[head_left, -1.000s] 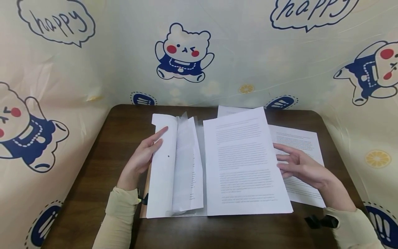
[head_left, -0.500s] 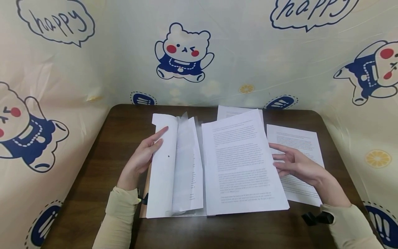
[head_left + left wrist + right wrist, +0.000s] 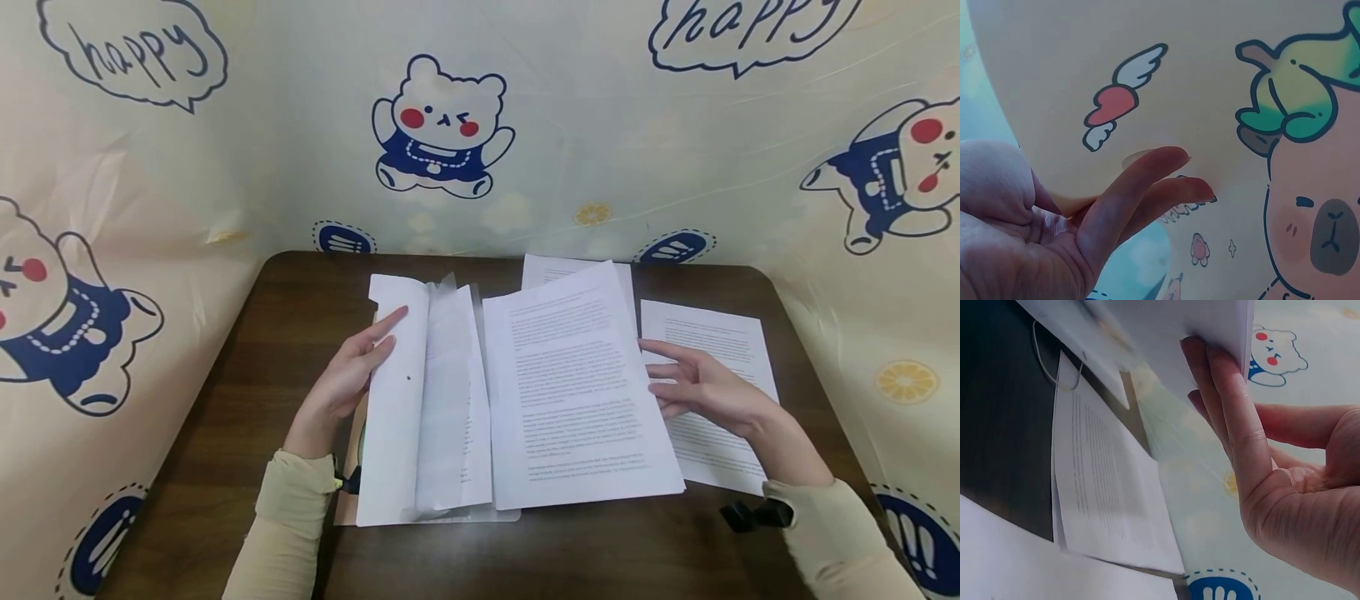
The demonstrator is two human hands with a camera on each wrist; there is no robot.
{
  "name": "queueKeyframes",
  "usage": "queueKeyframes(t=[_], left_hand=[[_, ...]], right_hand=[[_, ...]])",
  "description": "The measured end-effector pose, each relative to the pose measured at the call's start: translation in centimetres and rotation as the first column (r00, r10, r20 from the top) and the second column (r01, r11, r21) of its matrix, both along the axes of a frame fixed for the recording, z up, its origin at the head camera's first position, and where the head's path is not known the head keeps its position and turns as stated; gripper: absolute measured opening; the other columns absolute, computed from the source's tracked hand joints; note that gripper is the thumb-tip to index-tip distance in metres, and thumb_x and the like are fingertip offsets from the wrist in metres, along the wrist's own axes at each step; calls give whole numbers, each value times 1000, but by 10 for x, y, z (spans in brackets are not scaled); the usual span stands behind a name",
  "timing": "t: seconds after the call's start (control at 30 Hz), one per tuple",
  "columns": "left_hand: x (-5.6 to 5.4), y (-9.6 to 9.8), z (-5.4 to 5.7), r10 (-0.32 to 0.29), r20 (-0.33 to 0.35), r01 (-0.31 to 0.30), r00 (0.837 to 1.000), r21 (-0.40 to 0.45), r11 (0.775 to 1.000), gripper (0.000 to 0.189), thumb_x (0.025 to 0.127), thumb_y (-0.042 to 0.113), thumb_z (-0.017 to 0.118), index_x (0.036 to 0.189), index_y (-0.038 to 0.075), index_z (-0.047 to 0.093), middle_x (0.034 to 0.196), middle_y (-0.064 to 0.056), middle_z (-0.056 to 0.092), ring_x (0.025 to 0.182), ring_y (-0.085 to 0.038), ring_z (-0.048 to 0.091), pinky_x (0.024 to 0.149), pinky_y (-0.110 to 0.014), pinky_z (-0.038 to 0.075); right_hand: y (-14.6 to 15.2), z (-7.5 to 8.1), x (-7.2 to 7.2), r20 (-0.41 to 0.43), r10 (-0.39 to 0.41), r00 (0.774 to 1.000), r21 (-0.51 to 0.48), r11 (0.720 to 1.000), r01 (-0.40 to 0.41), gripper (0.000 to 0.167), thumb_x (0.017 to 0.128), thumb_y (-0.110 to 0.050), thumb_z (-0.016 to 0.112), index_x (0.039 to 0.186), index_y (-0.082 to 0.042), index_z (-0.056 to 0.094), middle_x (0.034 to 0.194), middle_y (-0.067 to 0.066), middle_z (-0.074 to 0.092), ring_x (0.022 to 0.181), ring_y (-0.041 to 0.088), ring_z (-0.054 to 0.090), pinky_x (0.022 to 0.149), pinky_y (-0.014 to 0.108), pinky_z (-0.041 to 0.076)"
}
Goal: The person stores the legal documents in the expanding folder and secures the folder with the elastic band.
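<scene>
Over the last second the right grip (image 3: 708,390) has carried its printed stack (image 3: 573,400) leftward, toward the left grip (image 3: 347,371), uncovering more of the clear strip (image 3: 504,515) below. It pinches the stack's right edge, thumb opposite fingers. The left grip has hardly shifted: it pinches the folder's curled cover (image 3: 393,417) (two fingers lie along the cartoon side (image 3: 1210,37)). The inner pages (image 3: 453,400) sit right of that grip. A loose sheet (image 3: 720,458) lies under the right grip. I judge the stack mid-adjustment, not yet settled.
</scene>
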State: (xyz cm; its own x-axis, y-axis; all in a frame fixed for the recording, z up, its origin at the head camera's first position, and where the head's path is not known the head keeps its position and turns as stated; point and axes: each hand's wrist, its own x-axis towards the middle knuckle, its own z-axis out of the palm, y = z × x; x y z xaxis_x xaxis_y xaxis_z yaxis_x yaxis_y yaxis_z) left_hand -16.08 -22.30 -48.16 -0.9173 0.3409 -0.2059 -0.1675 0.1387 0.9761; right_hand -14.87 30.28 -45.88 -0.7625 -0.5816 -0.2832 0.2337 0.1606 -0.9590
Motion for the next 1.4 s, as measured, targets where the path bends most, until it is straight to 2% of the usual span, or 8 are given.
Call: queueKeyframes(t=[0.07, 0.43, 0.67, 1.0, 1.27, 1.4], left_hand=[[0, 1, -1, -5, -3, 5, 1000, -3, 1000, 60, 121, 27, 41, 177, 16, 21, 186, -17, 12, 96, -3, 78, 77, -21, 64], [1, 5, -4, -1, -17, 1, 1000, -14, 1000, 60, 121, 25, 41, 176, 15, 22, 187, -17, 10, 107, 1, 75, 79, -21, 65], [1, 5, -5, -5, -14, 5, 1000, -11, 1000, 60, 121, 25, 41, 177, 15, 22, 186, -18, 12, 101, -2, 78, 78, -21, 65], [-1, 4, -5, -7, -16, 7, 1000, -7, 1000, 60, 121, 25, 41, 177, 15, 22, 186, -18, 12, 100, -2, 78, 79, -21, 65], [-5, 1, -5, -9, -4, 9, 1000, 3, 1000, 60, 121, 25, 41, 177, 16, 21, 186, -17, 13, 95, -3, 79, 77, -21, 65], [-8, 1, -5, -7, -11, 7, 1000, -12, 1000, 60, 120, 26, 41, 177, 17, 22, 187, -15, 11, 103, 0, 77, 79, -21, 65]], right_hand=[[-2, 1, 0, -8, 5, 1000, -2, 1000, -5, 74, 109, -1, 62, 173, -4, 24, 136, -14, 77, 111, 22, 83, 88, 36, 69], [-21, -1, -1, 21, 35, 999, -29, 999, -35, 79, 109, -2, 63, 172, 4, 17, 137, -10, 76, 112, 23, 83, 88, 37, 69], [-34, -4, 0, 59, -7, 998, -10, 1000, 8, 80, 109, -3, 63, 174, 2, 16, 143, -1, 74, 112, 21, 83, 88, 36, 69], [-49, -10, 2, 97, -43, 994, -53, 997, 48, 80, 109, -1, 60, 174, 1, 12, 137, -5, 76, 109, 20, 83, 88, 34, 69], [-62, -20, 2, 103, -49, 993, -69, 996, 56, 79, 109, 0, 60, 174, 1, 15, 140, 2, 75, 107, 19, 84, 86, 32, 69], [-69, -25, 2, 105, -47, 993, -73, 996, 55, 79, 109, -1, 60, 174, 2, 15, 143, 8, 74, 105, 19, 83, 85, 32, 69]])
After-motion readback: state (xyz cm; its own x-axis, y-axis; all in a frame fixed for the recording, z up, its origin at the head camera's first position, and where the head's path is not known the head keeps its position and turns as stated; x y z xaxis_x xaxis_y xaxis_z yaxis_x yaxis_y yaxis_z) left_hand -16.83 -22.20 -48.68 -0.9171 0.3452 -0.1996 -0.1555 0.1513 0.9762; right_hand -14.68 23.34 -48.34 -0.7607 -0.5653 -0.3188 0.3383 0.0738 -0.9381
